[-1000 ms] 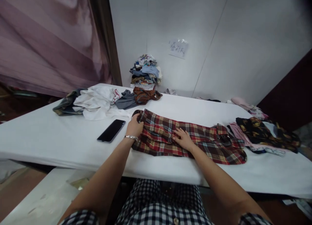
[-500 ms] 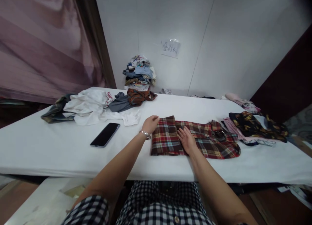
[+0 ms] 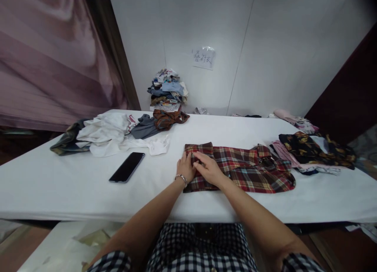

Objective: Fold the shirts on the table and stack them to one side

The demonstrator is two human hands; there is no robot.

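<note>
A red and brown plaid shirt (image 3: 244, 168) lies lengthwise on the white-covered table (image 3: 153, 193), its collar toward the right and its left end folded over on itself. My left hand (image 3: 186, 168) rests flat on the left edge of that folded end, fingers stretched out. Close beside it, my right hand (image 3: 208, 170) lies on the same folded part, fingers extended toward the left hand. Both hands press on the cloth without gripping it. The hands cover part of the fold.
A black phone (image 3: 127, 167) lies left of the shirt. Behind it are crumpled white clothes (image 3: 103, 132), a grey garment (image 3: 144, 127) and a brown patterned one (image 3: 167, 118). A tall clothes stack (image 3: 167, 89) stands by the wall; folded clothes (image 3: 312, 150) lie at right.
My right hand has moved left from beside the fold onto the folded part. My left hand has shifted from the far left corner down toward the middle of the left edge.
</note>
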